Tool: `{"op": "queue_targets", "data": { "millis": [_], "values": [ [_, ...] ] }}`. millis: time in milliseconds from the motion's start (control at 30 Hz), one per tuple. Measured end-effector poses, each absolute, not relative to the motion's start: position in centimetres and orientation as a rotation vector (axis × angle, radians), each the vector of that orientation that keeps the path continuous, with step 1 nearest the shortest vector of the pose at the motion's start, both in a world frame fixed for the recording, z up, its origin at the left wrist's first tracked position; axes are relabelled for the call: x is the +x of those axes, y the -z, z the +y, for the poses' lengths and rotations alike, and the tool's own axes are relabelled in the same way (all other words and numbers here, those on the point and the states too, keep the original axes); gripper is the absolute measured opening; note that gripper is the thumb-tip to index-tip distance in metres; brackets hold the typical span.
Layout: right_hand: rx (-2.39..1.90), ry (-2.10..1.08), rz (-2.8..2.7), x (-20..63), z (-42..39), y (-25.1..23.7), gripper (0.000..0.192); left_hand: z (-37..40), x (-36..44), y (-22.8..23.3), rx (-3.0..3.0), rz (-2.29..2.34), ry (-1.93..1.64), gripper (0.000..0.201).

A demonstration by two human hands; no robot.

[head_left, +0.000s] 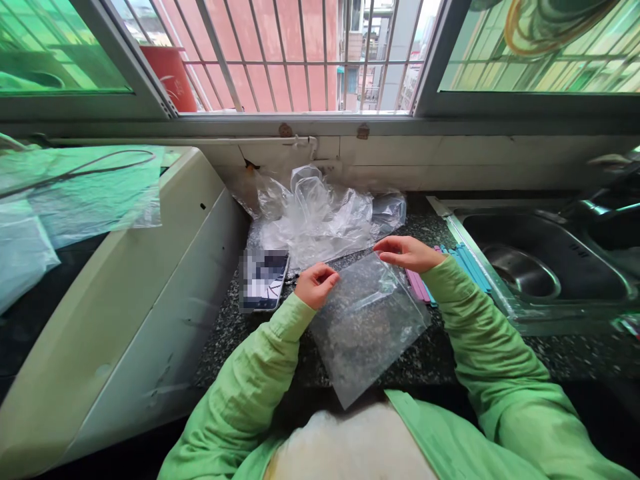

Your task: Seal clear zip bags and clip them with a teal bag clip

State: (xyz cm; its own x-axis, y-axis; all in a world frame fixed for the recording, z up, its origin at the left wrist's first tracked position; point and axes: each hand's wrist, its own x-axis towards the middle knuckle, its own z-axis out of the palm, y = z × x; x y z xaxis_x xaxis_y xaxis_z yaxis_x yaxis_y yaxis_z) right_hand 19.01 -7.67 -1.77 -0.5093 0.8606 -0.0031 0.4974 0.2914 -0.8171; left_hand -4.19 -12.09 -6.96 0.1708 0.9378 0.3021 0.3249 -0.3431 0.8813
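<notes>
Here, both hands are closed in pinches on one clear plastic bag [370, 337], which spreads flat and slanted between the person and the window, over the dark speckled bench [225, 350]. The left hand [316, 285] grips the bag's left edge near the top between thumb and curled fingers; the right hand [407, 253], its fingers straighter, nips the upper corner. The bag's lowest corner points toward the person's body — whether any of it touches the bench, I cannot tell. Just left of the left hand lies a smartphone [274, 280], partly masked by blurred squares. Beyond the hands, a crumpled heap of clear plastic bags [320, 223] sits near the tiled wall [425, 157]. Under and beside the right forearm are purple strips [418, 285] and blue strips [473, 267], close to the metal sink [505, 310] on the right. A white appliance [165, 293] stands at the left — plastic sheeting [85, 190] draped over its top. Behind the window bars [277, 63], a red bucket [173, 79] shows at the left.
</notes>
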Motion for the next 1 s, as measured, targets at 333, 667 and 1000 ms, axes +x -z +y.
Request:
{"op": "queue_targets", "data": {
  "millis": [333, 667, 1000],
  "values": [
    [-1.211, -1.347, -1.867, 18.6, -7.9, 1.5, 0.031, -12.4, -4.3, 6.5, 1.855, 1.215, -1.27, 0.02],
    [-1.093, -1.032, -2.15, 17.6, -9.5, -2.0, 0.022, -13.9, -6.1, 4.1, 1.738, 1.037, -0.899, 0.021],
    [-0.96, -0.9, -2.524, 14.7, -11.3, -4.0, 0.013, -14.7, -5.3, 0.4, 1.763, 0.913, -0.764, 0.026]
  ]
}}
